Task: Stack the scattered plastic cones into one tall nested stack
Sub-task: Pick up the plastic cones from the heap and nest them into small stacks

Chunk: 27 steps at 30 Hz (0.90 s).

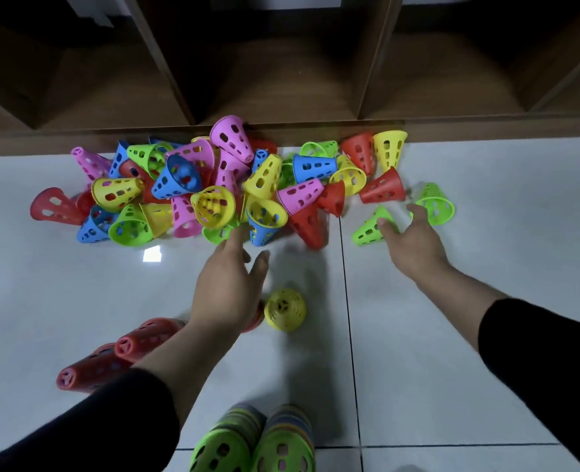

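Cones (213, 185) in pink, blue, yellow, green and red are lying jumbled in a heap on the pale tiled floor (486, 335), against the foot of a wooden shelf unit (281, 80). The left hand (229, 287) is reaching forward with the arm extended, fingers spread and loosely straight toward the near edge of the heap, gripping nothing. The right hand (414, 240) is stretching out to the right, fingers spread, its fingertips touching a lying green cone (370, 229), with another green cone (435, 204) just beyond. Whether it is gripping yet, I cannot tell. A yellow cone (284, 310) is standing beside the left hand, two red nested stacks (111, 359) are lying under the left forearm, and two multicoloured stacks (254, 444) are standing nearest the camera.
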Each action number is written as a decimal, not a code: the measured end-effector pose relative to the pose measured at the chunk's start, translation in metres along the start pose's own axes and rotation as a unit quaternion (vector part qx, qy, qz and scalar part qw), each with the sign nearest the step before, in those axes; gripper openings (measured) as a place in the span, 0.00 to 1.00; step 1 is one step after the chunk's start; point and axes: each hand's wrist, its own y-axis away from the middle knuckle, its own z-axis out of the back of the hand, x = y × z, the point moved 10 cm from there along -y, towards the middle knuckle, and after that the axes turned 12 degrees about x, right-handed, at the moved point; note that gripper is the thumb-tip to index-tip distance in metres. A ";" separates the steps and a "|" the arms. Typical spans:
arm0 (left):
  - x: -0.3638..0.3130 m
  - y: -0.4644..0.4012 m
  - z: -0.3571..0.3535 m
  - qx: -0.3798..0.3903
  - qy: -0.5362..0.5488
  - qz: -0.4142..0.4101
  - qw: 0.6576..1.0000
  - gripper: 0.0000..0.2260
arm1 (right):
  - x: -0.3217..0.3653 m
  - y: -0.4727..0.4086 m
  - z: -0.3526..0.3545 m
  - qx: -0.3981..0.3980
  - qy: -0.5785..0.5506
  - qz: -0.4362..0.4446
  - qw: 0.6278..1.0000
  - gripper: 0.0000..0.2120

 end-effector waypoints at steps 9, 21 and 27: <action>-0.005 -0.073 -0.028 0.125 -0.302 0.031 0.945 0.14 | -0.008 -0.004 -0.012 0.072 -0.027 0.055 0.996 0.19; -0.011 0.019 0.069 0.039 0.105 -0.056 0.992 0.10 | 0.093 0.116 -0.064 0.258 -0.025 0.213 0.942 0.20; 0.015 0.042 0.042 0.248 -0.221 -0.031 0.943 0.27 | 0.124 0.157 -0.116 0.269 0.369 0.324 0.828 0.43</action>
